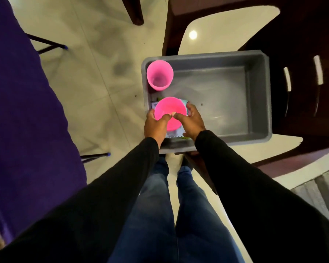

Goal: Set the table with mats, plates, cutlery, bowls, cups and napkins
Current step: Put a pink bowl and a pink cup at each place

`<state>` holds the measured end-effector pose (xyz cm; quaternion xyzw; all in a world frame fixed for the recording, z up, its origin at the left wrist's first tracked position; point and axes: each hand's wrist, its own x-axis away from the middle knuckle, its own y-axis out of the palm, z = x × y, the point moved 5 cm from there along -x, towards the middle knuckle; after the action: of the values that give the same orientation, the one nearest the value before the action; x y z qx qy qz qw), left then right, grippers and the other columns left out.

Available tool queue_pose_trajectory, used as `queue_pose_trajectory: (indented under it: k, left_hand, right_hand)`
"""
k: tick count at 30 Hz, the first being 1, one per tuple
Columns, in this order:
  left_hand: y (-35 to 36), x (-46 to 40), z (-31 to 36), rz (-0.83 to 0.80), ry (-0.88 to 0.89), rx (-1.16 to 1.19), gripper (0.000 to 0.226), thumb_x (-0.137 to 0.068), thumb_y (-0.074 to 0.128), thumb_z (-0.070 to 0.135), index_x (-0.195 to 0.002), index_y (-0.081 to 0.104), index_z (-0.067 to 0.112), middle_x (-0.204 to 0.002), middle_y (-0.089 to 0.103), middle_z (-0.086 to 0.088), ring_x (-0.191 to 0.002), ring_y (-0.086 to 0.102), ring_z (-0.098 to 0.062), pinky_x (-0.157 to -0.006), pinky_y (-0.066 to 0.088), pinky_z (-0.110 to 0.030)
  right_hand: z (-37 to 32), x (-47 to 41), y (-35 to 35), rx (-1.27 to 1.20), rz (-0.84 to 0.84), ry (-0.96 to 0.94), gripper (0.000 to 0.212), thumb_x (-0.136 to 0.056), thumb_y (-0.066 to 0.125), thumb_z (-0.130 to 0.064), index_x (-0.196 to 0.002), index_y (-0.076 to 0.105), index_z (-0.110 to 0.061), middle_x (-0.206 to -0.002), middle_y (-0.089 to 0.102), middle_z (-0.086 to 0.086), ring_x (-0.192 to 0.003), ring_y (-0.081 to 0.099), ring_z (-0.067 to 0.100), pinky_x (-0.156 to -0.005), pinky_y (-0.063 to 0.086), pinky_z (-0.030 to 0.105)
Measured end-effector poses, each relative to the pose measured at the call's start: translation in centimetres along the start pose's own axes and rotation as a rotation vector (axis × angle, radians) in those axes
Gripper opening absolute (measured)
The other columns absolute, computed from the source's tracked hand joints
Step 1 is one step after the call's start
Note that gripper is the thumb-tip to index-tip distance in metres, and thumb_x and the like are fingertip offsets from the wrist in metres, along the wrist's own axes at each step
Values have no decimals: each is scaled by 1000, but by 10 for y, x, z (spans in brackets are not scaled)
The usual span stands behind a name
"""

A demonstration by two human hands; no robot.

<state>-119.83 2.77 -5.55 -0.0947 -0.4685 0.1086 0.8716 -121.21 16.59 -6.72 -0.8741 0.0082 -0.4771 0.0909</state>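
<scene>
A pink bowl [169,109] is held low inside the near left corner of a grey plastic tub [254,103]. My left hand [155,126] grips its left rim with the thumb hooked inside. My right hand [193,122] grips its right side, thumb over the near rim. Under the bowl lie folded napkins [171,134], light blue with a zigzag edge, mostly hidden. A pink cup [160,74] stands upright in the tub's far left corner.
The tub rests on a dark wooden chair [302,152]. A table with a purple cloth [17,103] fills the left side. Pale tiled floor [95,76] lies between them. Another chair leg [135,12] shows at the top. My legs stand just before the tub.
</scene>
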Motion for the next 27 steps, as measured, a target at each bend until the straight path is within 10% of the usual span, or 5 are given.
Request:
queue_pose_trajectory:
  k: [11, 22, 27]
  left_hand:
    - [16, -24, -3, -14, -120, 58, 51, -86, 69, 23, -133, 46, 22, -125, 56, -3, -115, 54, -27, -103, 49, -50]
    - [6, 48, 28, -20, -45, 276, 77, -65, 48, 89, -121, 50, 35, -134, 53, 0, -117, 57, -23, -79, 53, -42]
    - [-13, 99, 42, -77, -11, 421, 53, -100, 43, 62, -134, 54, 24, -130, 61, -5, -120, 60, -26, -83, 54, -42]
  right_hand:
    - [14, -35, 6, 69, -47, 53, 52, -83, 52, -3, -127, 53, -30, -121, 61, 2, -114, 58, 33, -89, 57, 52]
    - [-46, 40, -34, 134, -81, -46, 44, -91, 44, -1, -128, 50, -22, -126, 56, 7, -103, 62, 36, -72, 61, 53]
    - [-83, 98, -59, 256, -144, -139, 50, -89, 42, 4, -128, 53, -25, -124, 62, 10, -95, 69, 35, -70, 61, 54]
